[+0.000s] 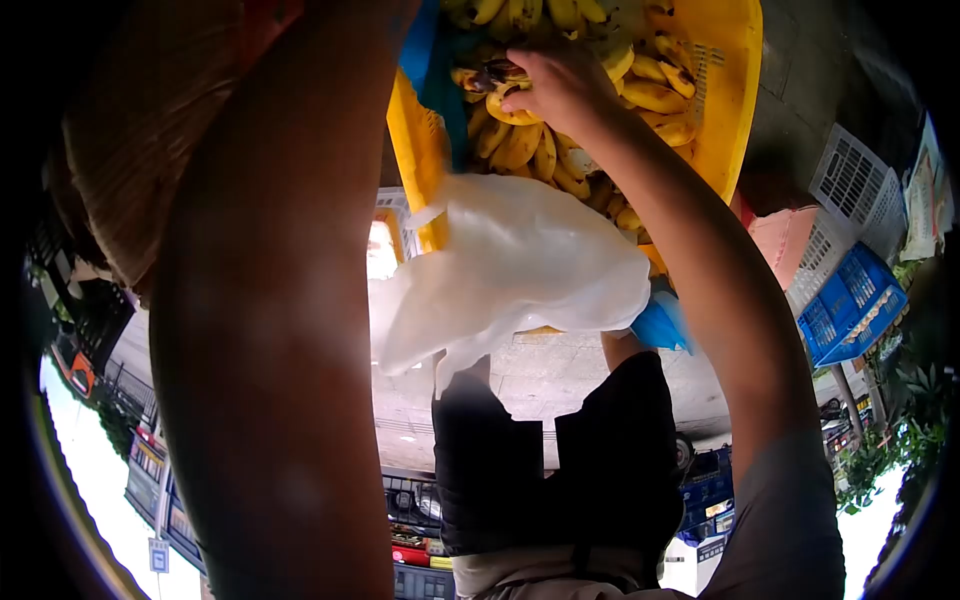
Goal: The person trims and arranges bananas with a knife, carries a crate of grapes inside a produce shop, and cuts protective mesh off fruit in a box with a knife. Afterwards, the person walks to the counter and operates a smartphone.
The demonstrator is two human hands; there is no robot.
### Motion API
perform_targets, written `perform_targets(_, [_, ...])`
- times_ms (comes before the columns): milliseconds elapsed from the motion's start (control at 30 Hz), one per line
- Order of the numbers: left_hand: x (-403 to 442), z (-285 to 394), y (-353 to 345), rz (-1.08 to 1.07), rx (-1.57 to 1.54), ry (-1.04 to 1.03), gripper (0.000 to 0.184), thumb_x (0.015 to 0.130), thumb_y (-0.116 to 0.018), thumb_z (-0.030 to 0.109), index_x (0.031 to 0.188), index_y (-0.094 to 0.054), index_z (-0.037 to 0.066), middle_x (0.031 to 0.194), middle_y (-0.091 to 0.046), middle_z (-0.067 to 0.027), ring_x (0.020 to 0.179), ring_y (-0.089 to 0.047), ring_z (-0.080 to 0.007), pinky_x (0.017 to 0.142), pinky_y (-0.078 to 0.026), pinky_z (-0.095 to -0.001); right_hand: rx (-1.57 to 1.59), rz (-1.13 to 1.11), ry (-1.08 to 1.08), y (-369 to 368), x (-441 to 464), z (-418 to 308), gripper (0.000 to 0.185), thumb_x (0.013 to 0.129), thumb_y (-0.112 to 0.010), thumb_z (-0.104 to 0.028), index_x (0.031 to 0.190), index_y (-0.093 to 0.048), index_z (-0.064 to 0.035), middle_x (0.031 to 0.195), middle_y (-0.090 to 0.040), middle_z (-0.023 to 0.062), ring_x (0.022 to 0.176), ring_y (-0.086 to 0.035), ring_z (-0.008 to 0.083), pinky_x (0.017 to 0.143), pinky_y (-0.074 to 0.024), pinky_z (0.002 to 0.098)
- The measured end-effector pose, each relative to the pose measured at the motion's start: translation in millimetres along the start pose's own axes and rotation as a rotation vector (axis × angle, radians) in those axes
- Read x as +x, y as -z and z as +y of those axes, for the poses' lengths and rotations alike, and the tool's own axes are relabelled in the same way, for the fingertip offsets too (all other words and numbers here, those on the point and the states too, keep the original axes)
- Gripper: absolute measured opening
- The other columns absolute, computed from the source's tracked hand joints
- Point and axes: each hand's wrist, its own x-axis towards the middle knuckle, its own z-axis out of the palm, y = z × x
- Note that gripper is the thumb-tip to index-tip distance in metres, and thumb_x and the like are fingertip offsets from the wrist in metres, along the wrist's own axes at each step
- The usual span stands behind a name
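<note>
My right hand (560, 90) reaches into a yellow plastic crate (735, 100). Its thumb and fingers close around the dark stem end of a bunch of bananas (515, 108), which lies among several other ripe, brown-spotted bananas (655, 97). Up the left side of the view runs my left forearm, very near the camera; it leaves at the top edge, so the left hand is out of sight. A crumpled, translucent white plastic bag (530, 260) drapes over the crate's near end, below my right hand. Blue plastic sheeting (430, 70) lines the crate's left side.
A piece of blue plastic (660, 320) hangs beside the white bag. To the right stand a white plastic basket (850, 180) and a blue crate (855, 300) with goods in it. My legs in black shorts (610, 450) stand on pale paving close to the crate.
</note>
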Motion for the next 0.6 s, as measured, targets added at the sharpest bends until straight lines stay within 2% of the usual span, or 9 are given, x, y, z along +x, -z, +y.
perform_targets(33, [-29, 6, -10, 0.132, -0.022, -0.018, 0.098, 0.094, -0.068, 0.024, 0.167, -0.005, 0.012, 0.174, 0.008, -0.0162, 0.16, 0.003, -0.04, 0.128, -0.009, -0.0523, 0.024, 0.148, 0.053, -1, -14, 3, 0.05, 0.077, -0.087, -0.029, 0.117, -0.069, -0.0044, 0.109, -0.072, 0.0129, 0.101, -0.069, 0.033, 0.089, -0.0559, 0.042])
perform_targets(100, [-88, -2, -5, -0.235, -0.324, -0.205, 0.104, 0.093, -0.071, 0.039, 0.168, -0.002, 0.017, 0.174, 0.005, -0.0189, 0.159, 0.006, -0.042, 0.128, -0.004, -0.0558, 0.107, 0.171, 0.052, 5, -46, 4, 0.043, 0.08, -0.086, -0.021, 0.116, -0.069, -0.0037, 0.11, -0.069, 0.0126, 0.1, -0.067, 0.0324, 0.087, -0.0547, 0.0413])
perform_targets(133, [-118, -9, -8, -0.018, -0.495, -0.233, 0.081, 0.094, -0.071, 0.035, 0.158, -0.027, 0.013, 0.163, -0.021, -0.022, 0.15, -0.021, -0.0437, 0.123, -0.021, -0.0521, 0.128, 0.189, -0.004, 8, -67, 1, 0.041, 0.081, -0.085, -0.019, 0.115, -0.068, -0.0039, 0.109, -0.069, 0.0127, 0.1, -0.067, 0.0324, 0.086, -0.0545, 0.0408])
perform_targets(200, [-202, -24, -2, 0.047, -1.073, -0.273, 0.057, 0.094, -0.072, 0.027, 0.144, -0.054, 0.007, 0.152, -0.047, -0.0272, 0.141, -0.048, -0.0456, 0.118, -0.039, -0.0481, 0.165, 0.237, -0.076, 19, -99, -6, 0.038, 0.082, -0.084, -0.015, 0.115, -0.068, -0.0043, 0.107, -0.069, 0.0133, 0.099, -0.066, 0.0326, 0.087, -0.0539, 0.0406])
perform_targets(233, [-253, -32, 3, 0.107, -1.217, -0.356, 0.053, 0.093, -0.073, 0.018, 0.141, -0.056, 0.006, 0.15, -0.048, -0.0291, 0.14, -0.049, -0.045, 0.116, -0.042, -0.0468, 0.175, 0.26, -0.103, 28, -114, -12, 0.038, 0.082, -0.084, -0.014, 0.115, -0.068, -0.0044, 0.108, -0.069, 0.0138, 0.099, -0.065, 0.033, 0.088, -0.0536, 0.0408])
perform_targets(300, [-350, -58, 12, 0.052, -1.37, -0.299, 0.05, 0.09, -0.074, 0.006, 0.137, -0.058, 0.008, 0.144, -0.056, -0.021, 0.134, -0.056, -0.0402, 0.111, -0.047, -0.0457, 0.314, 0.191, -0.271, 52, -130, -37, 0.035, 0.085, -0.083, -0.012, 0.115, -0.068, -0.0022, 0.106, -0.069, 0.0126, 0.096, -0.069, 0.026, 0.084, -0.0553, 0.0355])
perform_targets(433, [-486, -111, -2, -0.08, -1.258, 0.083, 0.067, 0.085, -0.082, 0.013, 0.144, -0.052, 0.007, 0.142, -0.058, -0.0178, 0.137, -0.053, -0.038, 0.11, -0.046, -0.0436, 0.526, 0.096, -0.499, 97, -143, -160, 0.035, 0.087, -0.084, -0.01, 0.115, -0.067, 0.0001, 0.105, -0.068, 0.0094, 0.091, -0.068, 0.0157, 0.081, -0.0548, 0.0293])
perform_targets(467, [-507, -123, -13, -0.084, -1.213, 0.096, 0.073, 0.088, -0.08, 0.013, 0.15, -0.043, 0.002, 0.143, -0.054, -0.024, 0.13, -0.058, -0.0398, 0.107, -0.049, -0.0434, 0.521, 0.075, -0.434, 94, -146, -187, 0.036, 0.085, -0.084, -0.008, 0.116, -0.067, -0.0003, 0.103, -0.068, 0.0093, 0.091, -0.067, 0.0161, 0.081, -0.0544, 0.0293])
perform_targets(600, [-565, -127, -63, -0.193, -1.441, 0.379, 0.073, 0.094, -0.075, 0.026, 0.152, -0.04, 0.0, 0.139, -0.057, -0.0265, 0.129, -0.058, -0.0409, 0.108, -0.047, -0.0436, 0.411, -0.052, -0.021, 82, -122, -305, 0.041, 0.079, -0.089, -0.008, 0.114, -0.067, -0.0025, 0.096, -0.064, 0.0085, 0.088, -0.066, 0.021, 0.077, -0.0536, 0.0319])
